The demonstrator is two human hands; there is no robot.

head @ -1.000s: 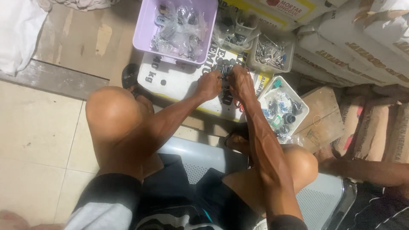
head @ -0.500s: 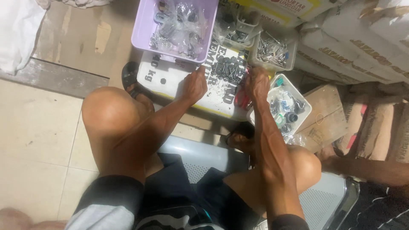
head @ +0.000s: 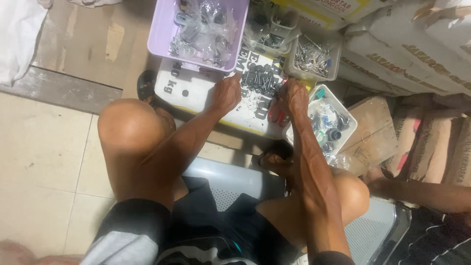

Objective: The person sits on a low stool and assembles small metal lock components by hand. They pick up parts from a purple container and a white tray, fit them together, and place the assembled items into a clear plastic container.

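A pile of small dark metal parts, like screws (head: pixel 261 80), lies on a white printed sack (head: pixel 196 91) spread on the floor. My left hand (head: pixel 226 92) rests on the sack just left of the pile, fingers curled, fingertips toward the lilac tray's edge. My right hand (head: pixel 293 95) sits at the right side of the pile, fingers bent down onto the parts. Whether either hand pinches a part is hidden. I sit on a pale perforated metal seat (head: pixel 230 184) with both knees raised.
A lilac tray (head: pixel 164 34) of bagged metal fittings stands behind the sack. Clear tubs (head: pixel 314 59) of hardware sit at the back right, a white tub (head: pixel 327 122) of mixed fittings beside my right hand. Stacked sacks (head: pixel 407 54) and cardboard (head: pixel 373 140) fill the right.
My hands were together over the pile, then spread apart to its left and right sides. The view has shifted slightly, and the dark parts between the hands now show.
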